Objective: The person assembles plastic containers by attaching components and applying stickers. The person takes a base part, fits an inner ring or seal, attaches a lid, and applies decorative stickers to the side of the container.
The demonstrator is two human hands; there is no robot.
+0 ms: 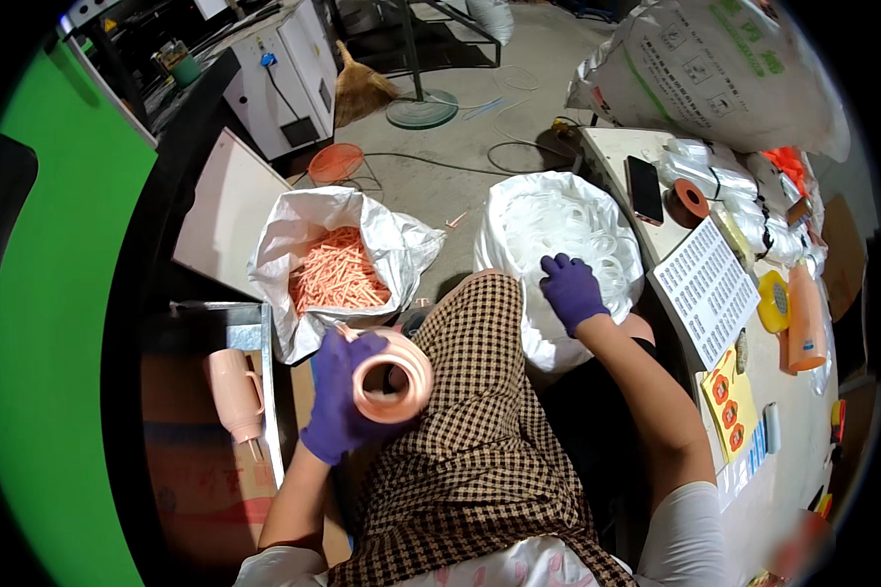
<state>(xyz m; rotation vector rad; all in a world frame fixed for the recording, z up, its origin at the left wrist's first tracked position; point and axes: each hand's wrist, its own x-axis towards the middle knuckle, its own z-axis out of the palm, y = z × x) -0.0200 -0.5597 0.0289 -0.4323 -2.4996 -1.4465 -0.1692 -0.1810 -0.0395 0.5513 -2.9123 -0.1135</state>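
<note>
Concrete floor [475, 88] backs the scene, and close in, at the left of the checked apron [460, 430], the left hand [335, 399] grips the peach vessel [401, 405], its round mouth tipped upward, presumably to keep that rim accessible. Farther out the right hand [571, 293], fingers curled, hovers over clear rings [592, 235] in a white bag [540, 338], whether pinching one is impossible to tell, while peach sticks [338, 274] lie in another bag [401, 240] opposite, both open-topped and likely set for easy reach; well beyond, a straw broom [359, 88] stands beside a pale cabinet [284, 93].
</note>
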